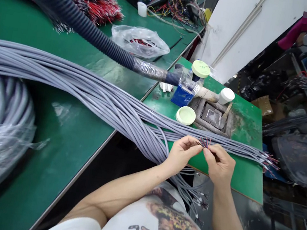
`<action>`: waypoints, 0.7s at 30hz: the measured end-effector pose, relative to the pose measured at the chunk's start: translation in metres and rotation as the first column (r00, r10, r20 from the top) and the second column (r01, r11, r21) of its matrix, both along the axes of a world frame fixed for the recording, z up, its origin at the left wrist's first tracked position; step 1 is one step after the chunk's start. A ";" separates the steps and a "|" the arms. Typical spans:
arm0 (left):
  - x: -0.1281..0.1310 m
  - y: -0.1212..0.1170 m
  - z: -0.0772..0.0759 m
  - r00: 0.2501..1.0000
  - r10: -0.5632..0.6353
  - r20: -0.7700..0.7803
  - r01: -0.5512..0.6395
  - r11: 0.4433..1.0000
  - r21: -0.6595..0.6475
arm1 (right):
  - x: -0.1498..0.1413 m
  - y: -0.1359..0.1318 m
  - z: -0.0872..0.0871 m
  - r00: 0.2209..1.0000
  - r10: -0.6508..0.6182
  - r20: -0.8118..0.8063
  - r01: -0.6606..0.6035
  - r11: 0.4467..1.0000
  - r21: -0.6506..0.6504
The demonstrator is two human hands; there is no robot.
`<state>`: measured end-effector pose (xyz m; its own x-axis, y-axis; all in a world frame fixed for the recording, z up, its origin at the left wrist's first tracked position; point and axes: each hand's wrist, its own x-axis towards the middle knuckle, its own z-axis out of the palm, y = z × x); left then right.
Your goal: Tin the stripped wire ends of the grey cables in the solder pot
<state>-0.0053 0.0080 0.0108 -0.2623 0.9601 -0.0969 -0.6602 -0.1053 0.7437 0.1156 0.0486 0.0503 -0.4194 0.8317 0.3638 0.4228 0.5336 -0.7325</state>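
Observation:
My left hand (183, 154) pinches the fanned end of a grey cable, where thin coloured wires (205, 142) stick up between finger and thumb. Tip to tip with it, my right hand (219, 163) pinches the same wires from the other side. Both hands are held just in front of a thick bundle of grey cables (114, 103) that runs across the table from the left. The bundle's far ends, with bare coloured wires (271, 161), lie at the right. More cable ends (199, 202) hang below my hands.
Behind the bundle sits a square solder pot (214, 117) with a hose (106, 47) nozzle beside it. Around it are a pale green lid (186, 115), a blue box (182, 95) and a white cup (226, 96). A coil of grey cable (1, 137) lies left. A person (296, 32) is at the back right.

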 end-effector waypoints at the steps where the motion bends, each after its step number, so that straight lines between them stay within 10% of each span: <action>1: -0.001 0.000 0.000 1.000 0.002 0.003 -0.002 1.000 0.003 | -0.001 0.000 0.000 1.000 0.011 0.013 -0.011 1.000 -0.006; 16: -0.007 0.006 -0.012 0.992 0.030 0.121 -0.025 0.999 -0.042 | -0.021 0.023 0.005 0.989 0.042 0.142 -0.054 0.995 0.085; 21: -0.021 -0.004 -0.013 0.970 -0.060 -0.234 0.067 0.998 0.020 | -0.038 0.069 0.012 0.953 0.046 0.298 -0.093 0.985 0.146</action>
<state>-0.0265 0.0042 -0.0019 -0.2129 0.9770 -0.0136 -0.4746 -0.0912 0.8755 0.0773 0.1179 0.0622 -0.5816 0.7392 0.3397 0.5636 0.6672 -0.4870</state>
